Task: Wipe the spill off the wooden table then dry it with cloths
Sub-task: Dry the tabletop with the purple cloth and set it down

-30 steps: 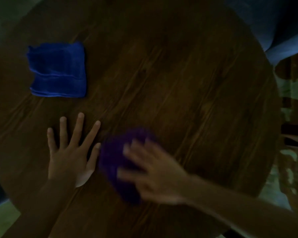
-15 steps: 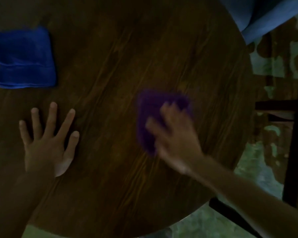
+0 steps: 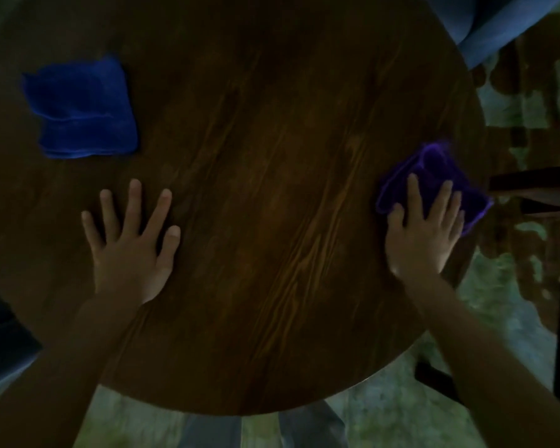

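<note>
Pressing down at about three o'clock on the tabletop, the right hand [image 3: 422, 234] lies flat on a purple cloth [image 3: 434, 185], fingers spread and extended across it rather than curled around it, so the cloth is pinned under the palm and fingers, not gripped. That cloth is crumpled and partly folded, its brighter hem showing along its left and far sides, and it sits right at the rim of the round wooden table [image 3: 256, 189], with one corner reaching to or just past the edge. No wet patch can be made out on the dark, grained wood in this dim light. The left hand [image 3: 131, 247] rests at about eight o'clock, open and empty, palm down with all five fingers splayed on bare wood, well apart from the purple cloth. Beyond it, at about ten o'clock, a blue cloth [image 3: 81, 108] lies neatly folded into a thick square, touching neither hand. Both bare forearms come in from the near edge of the table. Off the table at three o'clock, a dark chair frame [image 3: 530, 185] stands just beside the rim, over a mottled green and brown floor [image 3: 514, 286]. Blue-grey fabric [image 3: 485, 24] shows past the rim at one o'clock.
</note>
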`<state>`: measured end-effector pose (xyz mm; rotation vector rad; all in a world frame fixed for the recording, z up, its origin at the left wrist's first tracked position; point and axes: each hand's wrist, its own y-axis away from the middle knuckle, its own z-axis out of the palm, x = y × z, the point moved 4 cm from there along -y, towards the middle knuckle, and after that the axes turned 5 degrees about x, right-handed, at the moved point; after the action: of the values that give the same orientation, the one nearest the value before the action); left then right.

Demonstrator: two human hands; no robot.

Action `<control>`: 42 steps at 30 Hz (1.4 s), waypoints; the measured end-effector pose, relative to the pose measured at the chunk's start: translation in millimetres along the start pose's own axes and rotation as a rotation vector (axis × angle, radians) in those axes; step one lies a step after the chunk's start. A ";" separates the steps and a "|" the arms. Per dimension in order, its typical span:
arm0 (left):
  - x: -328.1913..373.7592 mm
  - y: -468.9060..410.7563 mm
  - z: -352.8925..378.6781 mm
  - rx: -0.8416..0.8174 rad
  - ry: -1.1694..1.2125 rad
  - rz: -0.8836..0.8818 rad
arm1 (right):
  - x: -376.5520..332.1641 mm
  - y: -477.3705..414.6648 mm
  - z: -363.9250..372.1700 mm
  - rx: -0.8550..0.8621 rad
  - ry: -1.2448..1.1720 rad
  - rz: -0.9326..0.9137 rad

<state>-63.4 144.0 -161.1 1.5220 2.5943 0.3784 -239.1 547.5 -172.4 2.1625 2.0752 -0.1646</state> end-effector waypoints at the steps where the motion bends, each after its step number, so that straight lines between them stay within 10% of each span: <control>1: -0.9 0.5 -0.3 -0.003 0.005 0.006 | -22.8 24.4 4.7 -0.003 0.006 -0.065; 24: -119.3 64.6 21.2 0.110 0.078 -0.086 | -377.3 165.6 58.1 -0.255 -0.005 -0.977; 42: -122.3 71.9 13.4 0.115 0.120 -0.033 | -383.8 166.6 41.5 -0.389 0.049 -0.944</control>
<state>60.3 73.1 -158.5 1.5335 2.7750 0.3325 -88.3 156.1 -141.9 0.8708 2.6888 0.1891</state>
